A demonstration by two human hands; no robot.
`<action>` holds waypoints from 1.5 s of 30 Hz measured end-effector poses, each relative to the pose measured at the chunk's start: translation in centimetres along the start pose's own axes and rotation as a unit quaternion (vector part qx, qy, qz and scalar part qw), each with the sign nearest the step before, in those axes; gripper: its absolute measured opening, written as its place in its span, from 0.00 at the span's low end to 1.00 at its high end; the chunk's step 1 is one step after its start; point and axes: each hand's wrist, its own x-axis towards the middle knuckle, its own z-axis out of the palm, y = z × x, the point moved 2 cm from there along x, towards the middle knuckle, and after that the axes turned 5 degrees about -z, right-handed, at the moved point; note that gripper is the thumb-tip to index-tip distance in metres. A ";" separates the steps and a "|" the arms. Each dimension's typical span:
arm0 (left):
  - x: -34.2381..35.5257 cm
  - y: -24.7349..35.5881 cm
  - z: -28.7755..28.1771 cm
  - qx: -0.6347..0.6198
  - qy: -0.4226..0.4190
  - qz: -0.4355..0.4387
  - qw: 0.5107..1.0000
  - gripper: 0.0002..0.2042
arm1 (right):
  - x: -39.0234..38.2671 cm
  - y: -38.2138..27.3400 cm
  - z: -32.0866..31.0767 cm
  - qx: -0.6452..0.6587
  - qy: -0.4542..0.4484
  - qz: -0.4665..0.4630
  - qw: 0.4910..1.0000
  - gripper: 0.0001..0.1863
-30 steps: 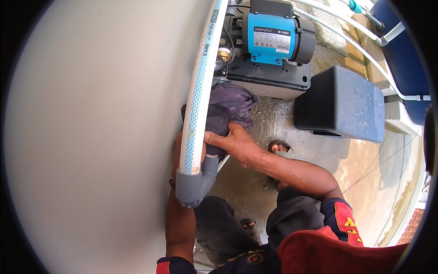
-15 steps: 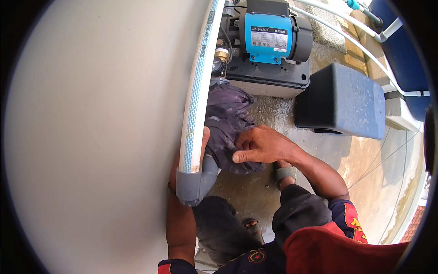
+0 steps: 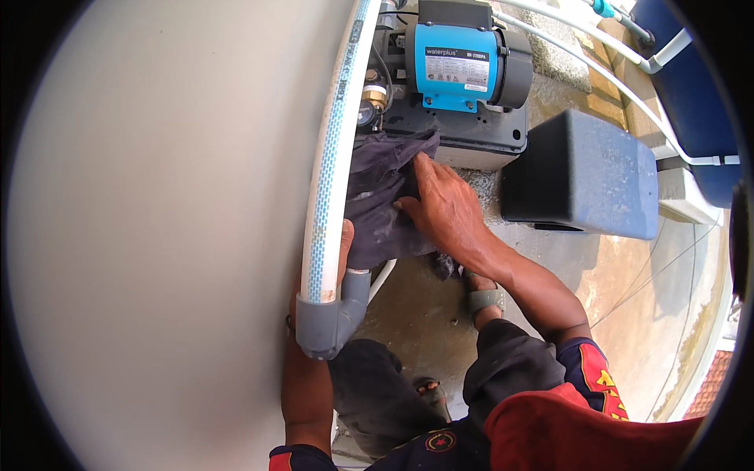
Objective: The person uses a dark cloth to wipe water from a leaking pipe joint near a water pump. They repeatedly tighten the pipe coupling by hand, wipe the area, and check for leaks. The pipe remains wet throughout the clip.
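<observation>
A dark purple-grey cloth (image 3: 385,184) is draped over the piping below the pump, just right of an upright white pipe (image 3: 327,180). My right hand (image 3: 452,208) grips the cloth by its right side, index finger near the upper corner and thumb lower down on the fabric. Behind the white pipe is my left hand (image 3: 345,239); only its thumb and a bit of the side show, close to the cloth's lower left edge. Its fingers are hidden. A grey elbow fitting (image 3: 322,326) joins the pipe's lower end, beside my left wrist.
A blue and black water pump (image 3: 455,67) stands on a black base beyond the cloth. Right of it lies a dark grey-blue plastic cover (image 3: 585,173). A pale wall (image 3: 173,235) fills the left. White pipes (image 3: 597,67) run toward a blue tank (image 3: 699,102).
My right hand has moved up along the cloth, its fingers now extended toward the upper corner. The cloth is spread higher and its lower part has lifted, uncovering more of the grey fitting.
</observation>
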 end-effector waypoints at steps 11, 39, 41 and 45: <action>1.5 -1.8 0.7 -0.068 -0.002 0.021 0.998 0.31 | -2.7 -3.9 6.1 0.435 -0.149 0.454 0.763 0.34; 6.8 -6.1 0.4 -0.473 -0.248 0.115 0.837 0.23 | -2.6 -5.2 8.4 0.472 -0.051 0.411 0.778 0.25; 5.6 -6.1 -0.3 -0.275 -0.174 0.207 0.923 0.22 | -2.7 -5.1 8.8 0.500 -0.034 0.400 0.767 0.23; 4.5 -5.3 -0.2 -0.116 -0.109 0.133 0.978 0.23 | -2.7 -5.0 8.8 0.547 -0.002 0.371 0.751 0.21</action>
